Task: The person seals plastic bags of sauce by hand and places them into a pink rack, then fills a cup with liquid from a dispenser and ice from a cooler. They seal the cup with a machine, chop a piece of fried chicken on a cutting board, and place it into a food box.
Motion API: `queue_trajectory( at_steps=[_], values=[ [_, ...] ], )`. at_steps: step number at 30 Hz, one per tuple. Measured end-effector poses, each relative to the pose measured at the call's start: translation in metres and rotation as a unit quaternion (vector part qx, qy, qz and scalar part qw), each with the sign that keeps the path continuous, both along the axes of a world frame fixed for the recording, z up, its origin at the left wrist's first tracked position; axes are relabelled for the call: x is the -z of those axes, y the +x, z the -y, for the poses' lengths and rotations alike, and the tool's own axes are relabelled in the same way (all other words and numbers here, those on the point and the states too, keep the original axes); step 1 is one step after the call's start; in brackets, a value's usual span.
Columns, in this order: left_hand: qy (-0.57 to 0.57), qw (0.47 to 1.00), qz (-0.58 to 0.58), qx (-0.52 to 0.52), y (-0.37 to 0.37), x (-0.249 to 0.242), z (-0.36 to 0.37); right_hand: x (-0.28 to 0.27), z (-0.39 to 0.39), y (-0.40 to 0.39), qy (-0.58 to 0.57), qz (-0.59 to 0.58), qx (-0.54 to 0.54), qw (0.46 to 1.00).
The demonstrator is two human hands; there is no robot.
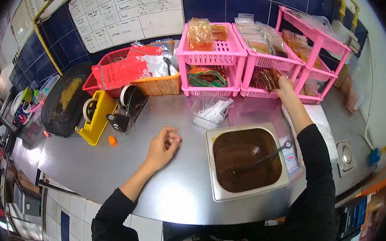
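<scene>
My left hand rests on the steel counter with its fingers curled in, and nothing shows between them. My right hand reaches to the lower tier of the middle pink rack. Its fingers are closed on a small clear packet of dark brown sauce at the rack's front; the fingertips are partly hidden. Between my arms stands a square steel pan of dark brown sauce. A dark-handled ladle leans in it, its handle on the right rim.
A clear tub of white plastic pieces stands behind the pan. Left are a yellow tape dispenser, a black one, an orange cap and baskets with red packets. Another pink rack stands right.
</scene>
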State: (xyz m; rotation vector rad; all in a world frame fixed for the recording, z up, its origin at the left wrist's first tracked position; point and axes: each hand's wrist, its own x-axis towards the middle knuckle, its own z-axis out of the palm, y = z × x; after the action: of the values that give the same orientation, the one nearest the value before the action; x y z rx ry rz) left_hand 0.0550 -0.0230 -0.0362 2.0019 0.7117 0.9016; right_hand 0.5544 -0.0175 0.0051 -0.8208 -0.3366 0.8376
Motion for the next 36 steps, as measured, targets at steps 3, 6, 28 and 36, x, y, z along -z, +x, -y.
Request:
queue_trajectory(
  at_steps=[3,6,28,36],
  values=[
    [-0.052,0.999,0.012,0.003,-0.001,0.000,-0.001,-0.007,-0.037,-0.006,-0.175,0.268,0.264,0.910],
    [-0.084,0.996,0.013,0.004,0.000,-0.003,-0.003,-0.010,-0.045,-0.006,-0.100,0.204,-0.040,0.973],
    [-0.108,0.994,0.006,-0.008,0.001,-0.010,-0.003,-0.035,-0.034,-0.070,-0.270,0.290,-0.188,0.899],
    [-0.310,0.942,0.122,0.030,0.001,0.002,-0.008,-0.074,0.096,-0.079,-0.337,0.639,-0.100,0.684]
  ],
)
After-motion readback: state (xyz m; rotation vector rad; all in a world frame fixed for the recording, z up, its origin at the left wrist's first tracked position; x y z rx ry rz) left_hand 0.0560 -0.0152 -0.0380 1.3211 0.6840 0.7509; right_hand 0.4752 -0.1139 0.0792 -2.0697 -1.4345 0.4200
